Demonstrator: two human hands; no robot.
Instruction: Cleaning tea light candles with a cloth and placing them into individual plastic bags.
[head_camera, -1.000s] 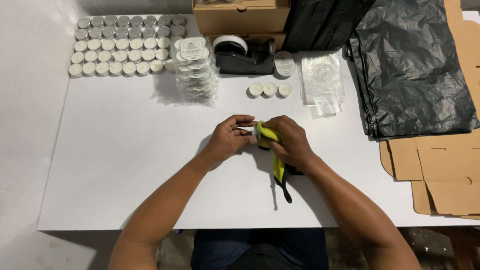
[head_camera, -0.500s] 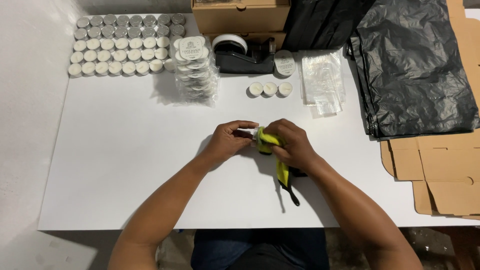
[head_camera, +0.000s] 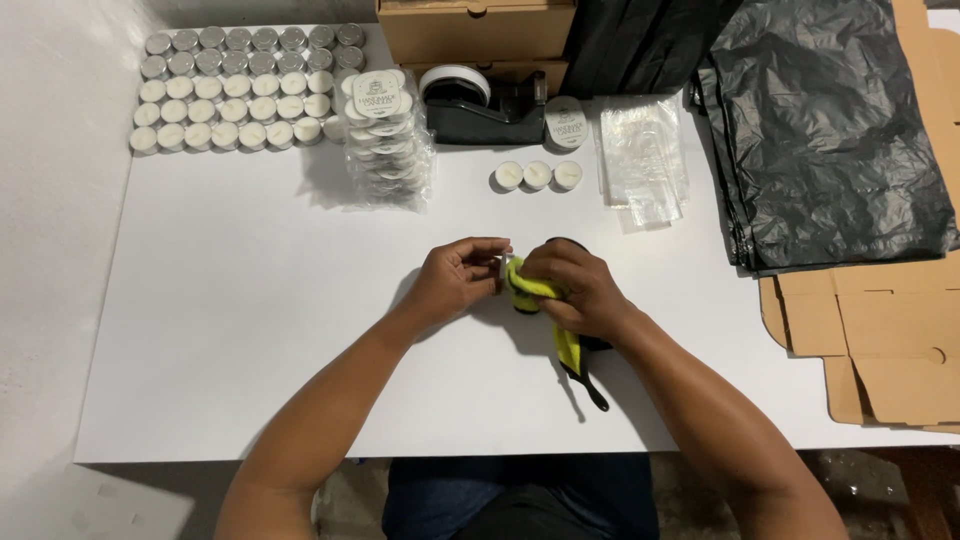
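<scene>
Gripping a small tealight (head_camera: 505, 263) just below the row of 3 loose tealights (head_camera: 538, 175), the left hand (head_camera: 458, 280) is pinching it while the right hand (head_camera: 575, 288) is clenching a yellow cloth (head_camera: 540, 290) against it above the counter (head_camera: 250, 330).

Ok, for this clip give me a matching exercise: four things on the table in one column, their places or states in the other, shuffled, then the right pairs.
Things:
1. yellow cloth
2. three loose tealights
3. black plastic bags
4. tape dispenser

Places or states:
A. spread out at the table's right side
B. in a short row just in front of the tape dispenser
C. bunched in the right hand, close to the left hand
D. at the far edge, in front of the cardboard box

Pairs: 1-C, 2-B, 3-A, 4-D
</scene>
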